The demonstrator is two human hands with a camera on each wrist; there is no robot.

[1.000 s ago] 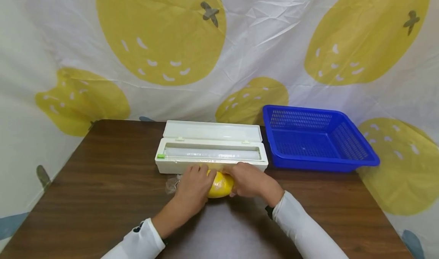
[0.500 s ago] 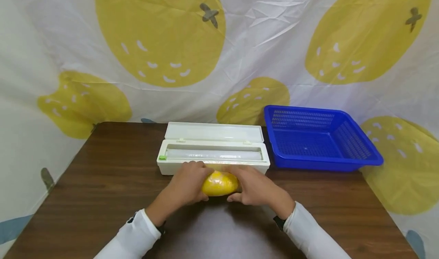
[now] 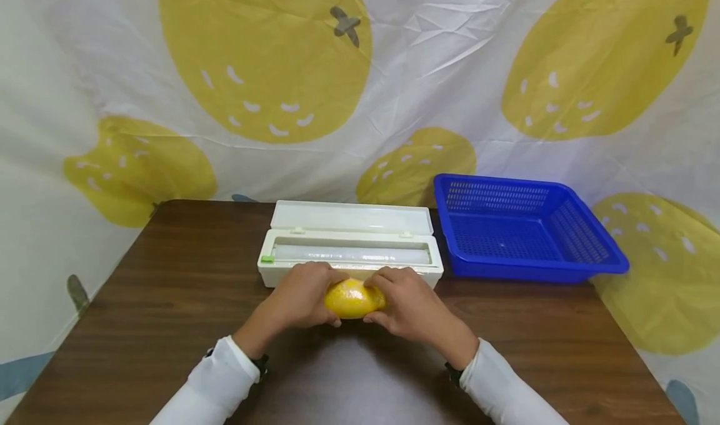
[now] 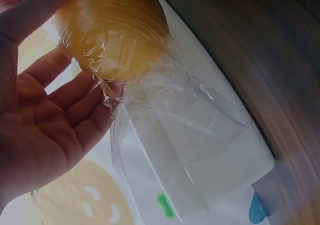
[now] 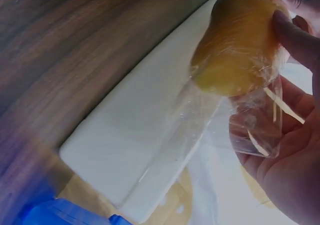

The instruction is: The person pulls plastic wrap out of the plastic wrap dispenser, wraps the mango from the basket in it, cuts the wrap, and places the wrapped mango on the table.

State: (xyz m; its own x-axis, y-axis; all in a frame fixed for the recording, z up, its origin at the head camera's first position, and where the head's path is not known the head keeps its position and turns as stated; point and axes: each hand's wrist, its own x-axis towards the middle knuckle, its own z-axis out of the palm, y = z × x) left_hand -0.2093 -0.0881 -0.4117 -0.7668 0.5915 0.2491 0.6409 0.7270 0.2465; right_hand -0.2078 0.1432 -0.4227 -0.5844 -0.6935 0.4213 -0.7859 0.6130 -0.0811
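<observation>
Across the lower half of the head view lies a brown table [image 3: 169,325], with a blue basket [image 3: 534,267] at right and an open white box [image 3: 354,233] at centre. Below the box's middle, the left hand [image 3: 304,295] and right hand [image 3: 409,303] pinch opposite ends of a yellow fruit [image 3: 353,299] between thumb and fingers. Its long axis runs nearly level, left to right; which end is the stem cannot be told. Loose clear film [image 4: 185,110] trails past the fruit in both wrist views.
</observation>
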